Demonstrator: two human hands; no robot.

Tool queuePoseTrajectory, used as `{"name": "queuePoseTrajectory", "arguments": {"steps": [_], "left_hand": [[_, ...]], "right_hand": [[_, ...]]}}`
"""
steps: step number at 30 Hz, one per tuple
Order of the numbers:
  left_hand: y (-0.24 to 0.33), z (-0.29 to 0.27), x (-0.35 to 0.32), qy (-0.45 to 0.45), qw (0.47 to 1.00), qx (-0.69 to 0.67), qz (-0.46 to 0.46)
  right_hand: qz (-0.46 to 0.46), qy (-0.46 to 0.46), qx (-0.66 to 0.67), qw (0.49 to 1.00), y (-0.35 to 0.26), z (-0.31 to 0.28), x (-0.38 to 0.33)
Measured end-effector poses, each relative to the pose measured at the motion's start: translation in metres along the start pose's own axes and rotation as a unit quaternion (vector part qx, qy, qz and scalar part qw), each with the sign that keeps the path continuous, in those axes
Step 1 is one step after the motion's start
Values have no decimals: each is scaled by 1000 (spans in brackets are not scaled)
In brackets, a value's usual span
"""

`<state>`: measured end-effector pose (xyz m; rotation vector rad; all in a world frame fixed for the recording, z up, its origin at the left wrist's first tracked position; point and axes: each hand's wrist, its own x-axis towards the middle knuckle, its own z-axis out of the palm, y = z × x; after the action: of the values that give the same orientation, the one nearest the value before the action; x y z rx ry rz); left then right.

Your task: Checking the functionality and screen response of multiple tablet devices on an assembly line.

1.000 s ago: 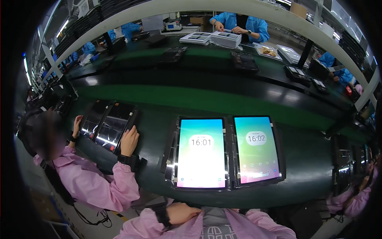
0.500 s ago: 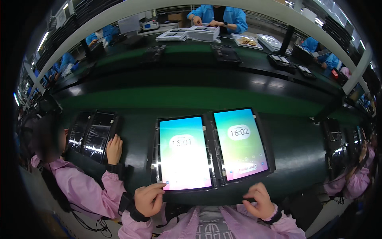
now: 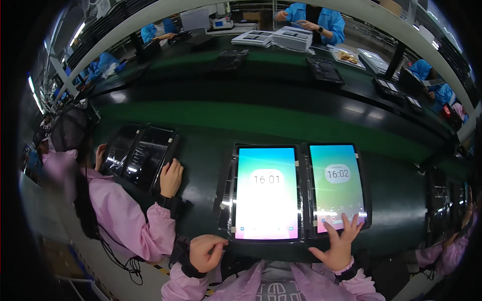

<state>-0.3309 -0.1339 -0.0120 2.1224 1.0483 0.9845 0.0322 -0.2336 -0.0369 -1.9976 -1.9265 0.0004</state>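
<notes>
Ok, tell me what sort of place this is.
Likely an electronics assembly or testing line: two lit tablets on a long green bench, with workers in pink jackets and blue jackets around.

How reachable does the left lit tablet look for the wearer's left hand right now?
Probably yes: the left hand sits just off the near left corner of the tablet, with nothing visible between them.

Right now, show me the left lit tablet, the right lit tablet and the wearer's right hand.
Left lit tablet (image 3: 267, 193), head view: middle of its screen.
Right lit tablet (image 3: 337, 189), head view: middle of its screen.
Right hand (image 3: 339, 247), head view: back of the hand.
</notes>
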Motion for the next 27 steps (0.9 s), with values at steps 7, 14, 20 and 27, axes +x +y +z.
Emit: {"name": "queuePoseTrajectory", "arguments": {"steps": [7,14,20,27], "left_hand": [[-1,18,20,-22,997,31,64],[-6,23,21,7,996,34,85],[-7,25,15,56,998,-8,13],[0,21,59,13,997,49,60]], "right_hand": [[28,76,41,996,8,-4,9],[8,37,50,998,18,-9,12],[-37,18,40,998,15,-8,15],[83,81,222,968,92,-40,57]]}}
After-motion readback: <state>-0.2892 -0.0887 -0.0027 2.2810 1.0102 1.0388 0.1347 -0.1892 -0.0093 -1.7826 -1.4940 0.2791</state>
